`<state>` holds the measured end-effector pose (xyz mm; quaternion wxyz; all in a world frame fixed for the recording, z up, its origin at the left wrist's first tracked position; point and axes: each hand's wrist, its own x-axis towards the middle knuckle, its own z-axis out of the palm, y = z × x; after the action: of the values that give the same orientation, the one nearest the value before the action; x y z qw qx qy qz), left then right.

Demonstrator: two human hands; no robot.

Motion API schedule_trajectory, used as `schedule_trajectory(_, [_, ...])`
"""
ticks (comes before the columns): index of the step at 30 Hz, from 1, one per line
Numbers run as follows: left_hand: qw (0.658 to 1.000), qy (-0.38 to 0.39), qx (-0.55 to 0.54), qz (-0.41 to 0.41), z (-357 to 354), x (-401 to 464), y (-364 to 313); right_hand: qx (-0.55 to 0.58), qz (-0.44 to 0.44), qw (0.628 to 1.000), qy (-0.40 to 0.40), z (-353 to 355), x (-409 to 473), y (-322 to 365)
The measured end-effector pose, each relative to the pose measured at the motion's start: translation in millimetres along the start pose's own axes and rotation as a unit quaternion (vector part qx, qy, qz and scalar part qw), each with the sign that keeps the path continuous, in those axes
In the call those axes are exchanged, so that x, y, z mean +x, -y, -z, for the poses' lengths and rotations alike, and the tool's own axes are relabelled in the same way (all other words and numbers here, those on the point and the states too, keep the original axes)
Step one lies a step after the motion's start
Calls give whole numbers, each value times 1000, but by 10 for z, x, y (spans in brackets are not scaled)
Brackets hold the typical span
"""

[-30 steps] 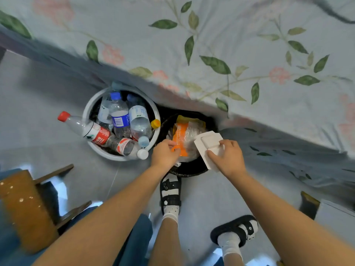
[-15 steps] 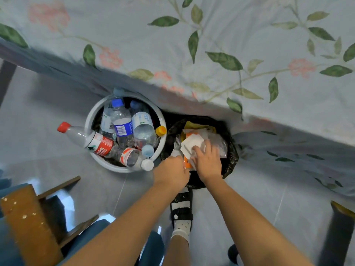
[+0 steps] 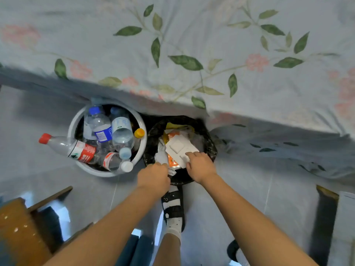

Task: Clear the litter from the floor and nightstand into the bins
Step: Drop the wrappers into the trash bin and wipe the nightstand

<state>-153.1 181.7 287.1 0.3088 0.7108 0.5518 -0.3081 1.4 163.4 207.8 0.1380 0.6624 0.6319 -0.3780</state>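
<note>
A black-bagged bin point(image 3: 211, 148) stands on the floor against the bed and holds an orange wrapper point(image 3: 171, 161), crumpled white tissue point(image 3: 161, 158) and clear plastic. A flat white box point(image 3: 177, 147) lies on top of that litter. My right hand point(image 3: 199, 167) grips the box's near corner. My left hand point(image 3: 153, 178) hovers over the bin's near rim with its fingers curled down by the tissue; what it holds is hidden. To the left, a white round bin point(image 3: 107, 174) is packed with several plastic bottles, and a red-capped bottle point(image 3: 63, 144) sticks out over its left rim.
The floral bed cover point(image 3: 192, 45) overhangs both bins from behind. A wooden stool point(image 3: 19, 227) stands at lower left. My sandalled foot point(image 3: 173, 206) sits just before the black bin. A dark furniture leg point(image 3: 324, 217) is at lower right on the grey tiled floor.
My right hand brought the white box down from above the bin onto the litter. My left hand let the orange wrapper drop in and drew back to the near rim.
</note>
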Motion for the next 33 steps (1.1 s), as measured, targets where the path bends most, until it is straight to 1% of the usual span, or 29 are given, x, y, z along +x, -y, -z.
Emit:
schedule_trajectory(2, [1000, 7, 16, -19, 70, -83, -241, 65, 6, 997, -50, 231, -328, -184])
schedule_trajectory(4, [999, 8, 29, -44, 136, -160, -576, 107, -20, 991, -77, 445, -685, -519])
schedule_trajectory(8, [988, 0, 86, -131, 238, -307, -1529, 138, -111, 977, -122, 753, -1457, -1482])
schedule_trajectory(10, [976, -12, 122, -181, 238, -377, -2122, 147, -164, 962, -162, 853, -1881, -2006])
schedule_trajectory(14, [942, -40, 181, -278, 106, -551, -3363, 179, -256, 920, -239, 908, -2794, -2996])
schedule_trajectory(17, [917, -52, 221, -327, -39, -755, -4254, 179, -303, 895, -274, 879, -3497, -3712])
schedule_trajectory(22, [885, -67, 232, -398, -316, -1229, -5625, 183, -388, 836, -341, 816, -4761, -4810])
schedule_trajectory(25, [858, -77, 239, -448, -494, -1530, -6415, 208, -427, 795, -378, 736, -5461, -5368])
schedule_trajectory(27, [847, -76, 232, -472, -628, -1698, -6895, 213, -447, 770, -402, 668, -5836, -5673])
schedule_trajectory(29, [835, -80, 228, -494, -792, -1832, -7322, 210, -479, 746, -411, 526, -6123, -5946])
schedule_trajectory(31, [824, -82, 227, -513, -980, -1928, -7689, 234, -522, 717, -398, 271, -6340, -6185])
schedule_trajectory(33, [830, -77, 193, -518, -1158, -1983, -8001, 271, -561, 691, -368, -39, -6506, -6369])
